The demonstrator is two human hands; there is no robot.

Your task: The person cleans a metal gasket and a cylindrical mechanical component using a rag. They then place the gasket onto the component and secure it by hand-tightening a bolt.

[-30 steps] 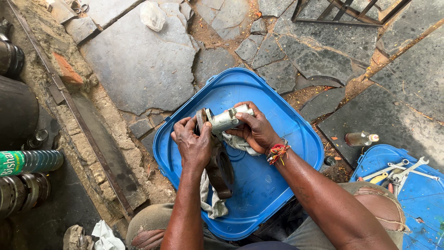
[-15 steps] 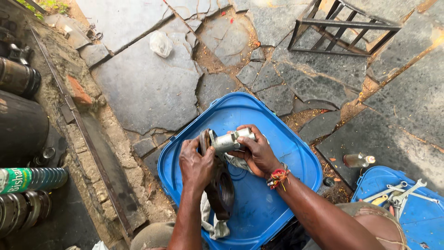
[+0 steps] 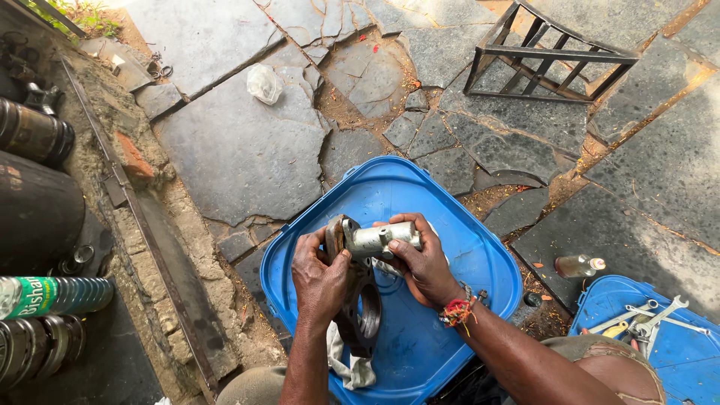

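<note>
My right hand (image 3: 425,264) grips a silver metal cylinder part (image 3: 381,239) and holds it level over a blue plastic lid (image 3: 465,232). My left hand (image 3: 319,279) clasps a dark round metal plate (image 3: 358,311) standing on edge, its top meeting the cylinder's left end. A dirty grey rag (image 3: 346,363) hangs beneath the plate on the lid. A red and yellow thread band sits on my right wrist.
A second blue lid (image 3: 600,300) at the right carries several wrenches (image 3: 651,318). A small bottle (image 3: 578,265) lies on the cracked stone floor. A metal frame (image 3: 547,52) stands at the far right. Dark cylinders (image 3: 34,135) and a green bottle (image 3: 52,294) line the left.
The camera has tilted, so the lid and hands sit lower in view. Both hands keep their hold on the cylinder and plate, with the cylinder turned slightly more level.
</note>
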